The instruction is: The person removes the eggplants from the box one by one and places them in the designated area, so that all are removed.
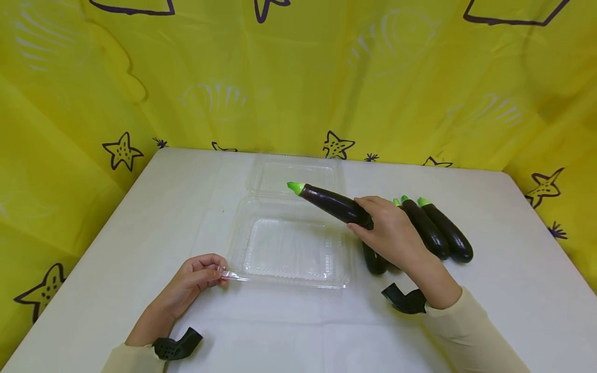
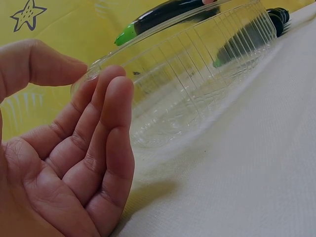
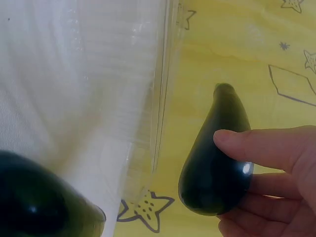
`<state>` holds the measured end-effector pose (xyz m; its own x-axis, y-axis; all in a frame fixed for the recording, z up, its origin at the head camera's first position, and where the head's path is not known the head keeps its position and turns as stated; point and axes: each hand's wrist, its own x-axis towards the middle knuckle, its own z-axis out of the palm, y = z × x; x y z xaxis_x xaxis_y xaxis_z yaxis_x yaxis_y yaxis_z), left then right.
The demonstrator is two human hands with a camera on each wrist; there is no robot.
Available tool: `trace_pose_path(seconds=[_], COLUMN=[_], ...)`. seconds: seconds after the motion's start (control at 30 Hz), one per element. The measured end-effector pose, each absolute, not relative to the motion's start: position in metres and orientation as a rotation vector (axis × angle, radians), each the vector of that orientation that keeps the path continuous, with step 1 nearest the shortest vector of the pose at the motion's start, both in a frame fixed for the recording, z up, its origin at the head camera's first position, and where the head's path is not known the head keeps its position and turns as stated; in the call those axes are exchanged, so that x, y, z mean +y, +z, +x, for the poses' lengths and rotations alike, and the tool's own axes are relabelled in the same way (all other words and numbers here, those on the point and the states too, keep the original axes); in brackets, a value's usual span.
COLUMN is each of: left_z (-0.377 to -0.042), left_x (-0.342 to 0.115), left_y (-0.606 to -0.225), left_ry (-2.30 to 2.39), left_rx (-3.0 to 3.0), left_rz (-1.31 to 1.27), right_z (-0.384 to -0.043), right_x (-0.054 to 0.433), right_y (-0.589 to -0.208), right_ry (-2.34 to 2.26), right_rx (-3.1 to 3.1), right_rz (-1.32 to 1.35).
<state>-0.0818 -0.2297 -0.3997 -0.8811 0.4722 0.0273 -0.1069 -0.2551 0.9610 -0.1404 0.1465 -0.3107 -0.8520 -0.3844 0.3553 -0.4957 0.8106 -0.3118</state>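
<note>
A dark purple eggplant [image 1: 333,203] with a bright green stem is raised in my right hand [image 1: 392,233], its stem end pointing left over the clear plastic container. In the right wrist view, thumb and fingers grip that eggplant [image 3: 212,163] near its thick end. My left hand [image 1: 198,280] pinches the near left corner of the container [image 1: 240,277] between thumb and fingers. The container's lid [image 1: 298,176] lies folded back on the far side. In the left wrist view the pinching fingers [image 2: 116,98] meet the container's rim [image 2: 163,32].
Several more eggplants [image 1: 448,233] lie side by side on the white table [image 1: 513,290], right of the container. One is partly hidden beneath my right hand. A yellow curtain [image 1: 298,77] with sea drawings borders the table at the back and sides.
</note>
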Motion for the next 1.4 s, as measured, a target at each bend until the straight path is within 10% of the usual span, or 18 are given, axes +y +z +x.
trace_pose_path(seconds=[1.4], left_z=[-0.081], left_x=[-0.231], left_y=[-0.402], left_ry=[2.178], left_rx=[1.607], left_rz=[0.456], right_z=[-0.113], right_x=[0.256], right_y=[-0.304], right_ry=[0.605], right_rx=[-2.733], right_rz=[0.246])
